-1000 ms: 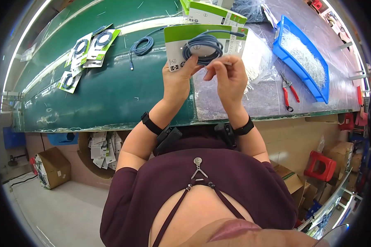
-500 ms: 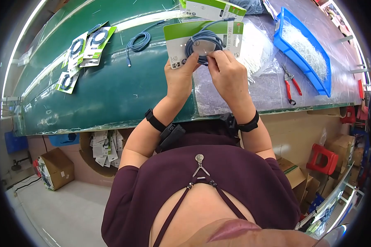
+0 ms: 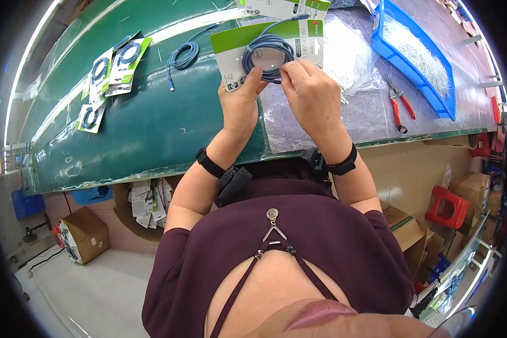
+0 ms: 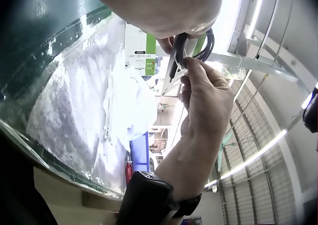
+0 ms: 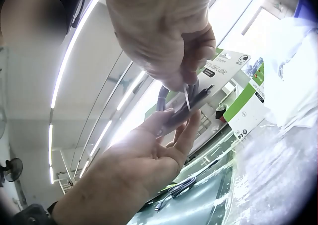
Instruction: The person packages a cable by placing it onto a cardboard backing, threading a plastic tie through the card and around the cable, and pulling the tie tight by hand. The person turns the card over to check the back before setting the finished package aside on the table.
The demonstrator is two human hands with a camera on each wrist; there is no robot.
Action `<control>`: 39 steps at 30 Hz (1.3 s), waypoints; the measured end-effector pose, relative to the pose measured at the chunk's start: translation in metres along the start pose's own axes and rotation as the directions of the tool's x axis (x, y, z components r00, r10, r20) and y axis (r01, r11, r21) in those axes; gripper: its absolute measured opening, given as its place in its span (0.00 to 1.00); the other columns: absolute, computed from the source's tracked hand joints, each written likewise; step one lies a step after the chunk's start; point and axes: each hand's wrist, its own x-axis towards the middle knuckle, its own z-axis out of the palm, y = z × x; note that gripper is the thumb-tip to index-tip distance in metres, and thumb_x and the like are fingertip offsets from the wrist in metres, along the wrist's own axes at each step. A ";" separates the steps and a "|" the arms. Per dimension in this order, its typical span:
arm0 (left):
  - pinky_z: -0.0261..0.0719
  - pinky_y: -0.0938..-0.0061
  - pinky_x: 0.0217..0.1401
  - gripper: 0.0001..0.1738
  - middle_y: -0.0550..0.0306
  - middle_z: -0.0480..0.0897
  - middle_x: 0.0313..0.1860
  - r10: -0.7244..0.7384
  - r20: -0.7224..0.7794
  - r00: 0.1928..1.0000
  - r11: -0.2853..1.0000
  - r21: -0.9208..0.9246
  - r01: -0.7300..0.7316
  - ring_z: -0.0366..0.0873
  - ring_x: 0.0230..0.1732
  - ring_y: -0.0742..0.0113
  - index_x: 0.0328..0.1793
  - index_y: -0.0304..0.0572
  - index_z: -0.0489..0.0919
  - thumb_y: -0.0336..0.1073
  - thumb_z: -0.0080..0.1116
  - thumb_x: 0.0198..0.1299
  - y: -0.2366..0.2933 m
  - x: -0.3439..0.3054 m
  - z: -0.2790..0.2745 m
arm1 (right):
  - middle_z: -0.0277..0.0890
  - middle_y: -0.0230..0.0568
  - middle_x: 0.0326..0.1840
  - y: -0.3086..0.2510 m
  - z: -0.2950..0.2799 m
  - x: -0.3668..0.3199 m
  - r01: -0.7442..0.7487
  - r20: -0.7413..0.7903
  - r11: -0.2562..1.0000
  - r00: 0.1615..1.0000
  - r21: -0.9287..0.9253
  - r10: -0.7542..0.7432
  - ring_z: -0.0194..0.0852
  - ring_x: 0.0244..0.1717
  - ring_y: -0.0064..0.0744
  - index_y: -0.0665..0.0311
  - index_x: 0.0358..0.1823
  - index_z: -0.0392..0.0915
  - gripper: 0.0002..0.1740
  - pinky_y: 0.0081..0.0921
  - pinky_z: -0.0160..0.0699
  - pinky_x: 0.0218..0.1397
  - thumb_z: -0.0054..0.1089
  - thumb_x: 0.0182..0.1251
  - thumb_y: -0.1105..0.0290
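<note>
My left hand (image 3: 239, 104) grips the lower left of a green and white cable card (image 3: 224, 59), its thumb over a coiled blue USB cable (image 3: 269, 43) that lies against the card's front. At the coil's lower right my right hand (image 3: 315, 96) pinches a thin white tie (image 5: 187, 98) looped round the cable strands. One cable end points up past the card's top edge in the head view. The right fingertips sit right at the strands in the left wrist view. Fingers of my left hand behind the card are hidden in the head view.
A second coiled cable (image 3: 182, 56) lies on the green table, left of it several carded cables (image 3: 124, 70). To the right are white ties (image 3: 349, 62), red-handled pliers (image 3: 401, 107) and a blue tray (image 3: 417, 76) of clear strips. More cards (image 3: 281, 8) lie behind.
My right hand has moved in from beside the card to the coil's lower right, its fingertips closing on the tie. The card has shifted slightly left and up in the view.
</note>
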 end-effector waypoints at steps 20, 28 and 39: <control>0.80 0.79 0.44 0.16 0.61 0.80 0.45 0.080 0.018 0.997 0.994 0.068 -0.081 0.79 0.42 0.75 0.53 0.39 0.75 0.24 0.63 0.58 -0.001 -0.007 0.002 | 0.74 0.39 0.27 0.000 -0.002 -0.002 0.034 0.029 0.999 0.999 -0.002 -0.034 0.77 0.30 0.41 0.62 0.30 0.75 0.04 0.34 0.74 0.31 0.61 0.58 0.72; 0.73 0.85 0.36 0.15 0.65 0.79 0.40 0.198 0.036 0.980 0.955 0.217 -0.201 0.75 0.36 0.81 0.51 0.38 0.76 0.25 0.64 0.58 -0.007 -0.010 0.000 | 0.74 0.39 0.28 0.000 0.001 -0.004 0.001 0.026 0.999 1.000 -0.036 0.000 0.77 0.31 0.42 0.61 0.32 0.74 0.04 0.35 0.74 0.32 0.61 0.59 0.72; 0.79 0.75 0.43 0.19 0.55 0.74 0.40 0.629 0.513 0.584 0.327 0.507 -0.798 0.78 0.44 0.63 0.49 0.40 0.81 0.21 0.66 0.48 0.016 -0.008 0.005 | 0.77 0.45 0.37 -0.002 0.008 -0.011 -0.016 -0.008 0.981 1.000 0.193 0.018 0.79 0.36 0.46 0.63 0.47 0.72 0.11 0.35 0.79 0.38 0.53 0.67 0.67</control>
